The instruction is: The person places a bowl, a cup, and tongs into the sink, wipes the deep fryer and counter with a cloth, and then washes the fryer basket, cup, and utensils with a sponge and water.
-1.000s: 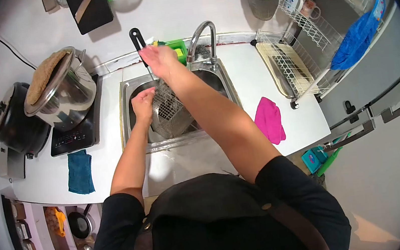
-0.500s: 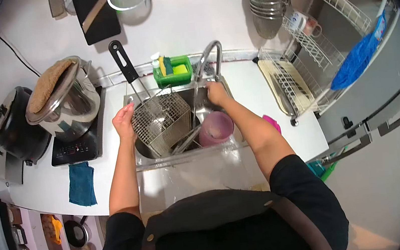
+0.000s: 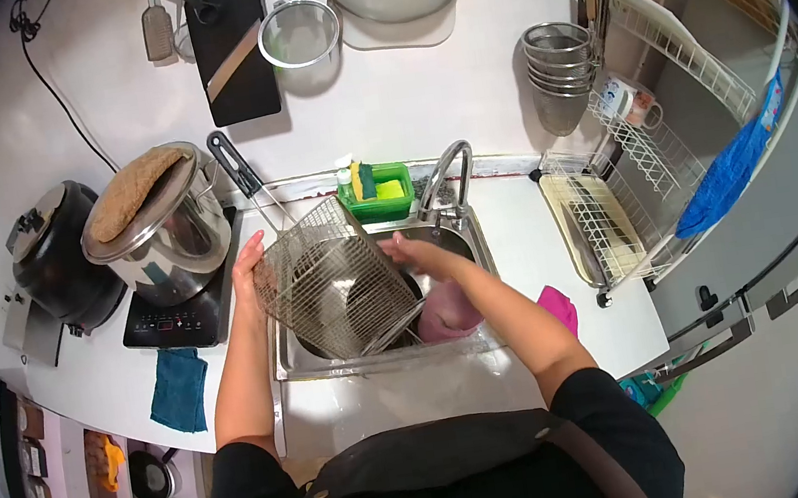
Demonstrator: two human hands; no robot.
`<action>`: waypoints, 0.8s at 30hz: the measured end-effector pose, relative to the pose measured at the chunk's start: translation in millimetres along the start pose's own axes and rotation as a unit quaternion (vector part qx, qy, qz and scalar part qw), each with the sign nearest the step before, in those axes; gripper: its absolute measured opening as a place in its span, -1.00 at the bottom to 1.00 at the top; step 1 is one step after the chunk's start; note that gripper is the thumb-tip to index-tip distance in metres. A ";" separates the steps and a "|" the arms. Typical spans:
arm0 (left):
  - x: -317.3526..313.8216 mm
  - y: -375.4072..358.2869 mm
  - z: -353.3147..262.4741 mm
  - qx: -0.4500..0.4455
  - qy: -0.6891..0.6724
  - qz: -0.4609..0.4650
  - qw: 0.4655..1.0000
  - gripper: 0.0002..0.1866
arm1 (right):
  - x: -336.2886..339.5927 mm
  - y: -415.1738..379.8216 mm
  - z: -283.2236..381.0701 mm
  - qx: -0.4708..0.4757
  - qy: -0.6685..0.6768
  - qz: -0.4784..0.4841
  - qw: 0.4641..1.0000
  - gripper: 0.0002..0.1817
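Observation:
A wire fry basket (image 3: 333, 283) with a black handle (image 3: 235, 165) is tilted over the left part of the steel sink (image 3: 328, 361). My left hand (image 3: 246, 264) grips the basket's left rim. My right hand (image 3: 411, 250) reaches to the basket's right side over the sink; I cannot tell whether it touches the wire. Under my right forearm a pink cup (image 3: 448, 313) lies in the sink. The faucet (image 3: 445, 177) stands behind.
A green sponge caddy (image 3: 376, 189) sits behind the sink. A big steel pot (image 3: 159, 225) stands on an induction plate at left, beside a black cooker (image 3: 57, 254). A dish rack (image 3: 607, 222) and pink cloth (image 3: 558, 307) lie at right; a teal cloth (image 3: 178, 389) at left.
The basket has been lifted and tipped higher over the sink. My right hand left the faucet side and came across to the basket. The camera view shifted downward.

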State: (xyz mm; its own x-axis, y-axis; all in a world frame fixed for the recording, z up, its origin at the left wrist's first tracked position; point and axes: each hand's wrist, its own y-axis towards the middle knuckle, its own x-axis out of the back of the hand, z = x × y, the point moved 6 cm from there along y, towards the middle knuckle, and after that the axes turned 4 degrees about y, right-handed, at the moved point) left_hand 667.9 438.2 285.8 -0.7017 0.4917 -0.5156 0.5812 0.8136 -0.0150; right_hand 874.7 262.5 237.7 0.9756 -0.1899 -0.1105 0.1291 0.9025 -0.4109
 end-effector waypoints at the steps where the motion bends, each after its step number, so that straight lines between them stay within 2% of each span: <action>1: -4.3 -0.3 3.4 0.017 -0.013 -0.016 1.000 -0.58 | -2.8 5.3 -15.5 0.004 0.001 -0.001 1.000 -0.33; 2: -6.3 1.8 3.7 0.031 -0.026 -0.030 0.999 -0.59 | -5.9 14.2 -21.3 0.107 0.011 0.023 0.994 -0.20; 3: -3.8 7.2 3.4 0.014 0.010 0.018 1.000 -0.56 | -9.0 15.7 -19.7 0.208 0.019 0.048 0.977 -0.06; 4: 0.9 11.9 -3.0 0.011 0.010 0.022 1.000 -0.56 | -13.0 4.8 -15.1 0.212 0.017 0.046 0.976 -0.06; 5: 0.9 16.2 -9.1 0.008 0.031 0.068 0.997 -0.54 | -15.9 -15.8 -1.6 0.312 -0.118 0.021 0.942 0.07; 6: -3.3 19.1 -13.8 0.006 0.052 0.113 0.992 -0.52 | -28.4 -41.6 17.9 0.402 -0.250 -0.005 0.881 0.20; 7: -35.5 3.8 -35.1 -0.035 0.014 0.086 0.996 -0.51 | -41.3 -61.8 35.0 0.391 -0.314 -0.060 0.863 0.36; 8: -37.4 12.1 -42.5 -0.035 0.013 0.087 0.996 -0.51 | -48.7 -65.1 38.5 0.390 -0.315 -0.061 0.863 0.36; 10: -44.1 27.4 -57.3 -0.044 0.096 0.159 0.982 -0.46 | -54.3 -72.8 46.7 0.450 -0.246 -0.131 0.848 0.32; 11: -46.4 36.9 -65.1 -0.046 0.094 0.161 0.981 -0.46 | -53.8 -69.1 50.0 0.445 -0.188 -0.123 0.867 0.30; 12: -54.4 44.4 -78.8 -0.077 0.049 0.196 0.976 -0.38 | -55.7 -71.5 62.0 0.448 -0.191 -0.124 0.865 0.30; 13: -64.3 42.5 -92.6 -0.108 0.004 0.232 0.967 -0.29 | -57.2 -79.7 81.0 0.459 -0.140 -0.127 0.868 0.28; 14: -68.5 39.1 -98.0 -0.110 0.003 0.233 0.966 -0.29 | -58.6 -86.4 98.1 0.468 -0.086 -0.129 0.870 0.26; 16: -83.6 18.0 -120.7 -0.176 0.057 0.191 0.964 -0.16 | -61.2 -90.3 129.3 0.471 -0.049 -0.142 0.869 0.22; 18: -75.2 27.8 -107.9 -0.176 0.107 0.209 0.956 -0.11 | -57.8 -86.5 162.5 0.475 -0.012 -0.153 0.867 0.18; 20: -82.2 20.1 -93.0 -0.173 0.103 0.287 0.936 -0.07 | -51.0 -83.0 199.3 0.520 0.017 -0.156 0.840 0.13; 24: -98.7 23.7 -89.7 -0.171 0.098 0.243 0.950 -0.06 | -40.2 -68.6 251.5 0.542 0.015 -0.146 0.828 0.10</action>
State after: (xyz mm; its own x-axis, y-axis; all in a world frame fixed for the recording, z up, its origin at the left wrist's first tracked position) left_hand 714.0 436.8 413.2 -0.4668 0.8564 -0.2207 0.7124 0.5120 0.4799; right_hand 871.3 305.5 498.0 0.8723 -0.4549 -0.1794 0.4577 0.6306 0.6268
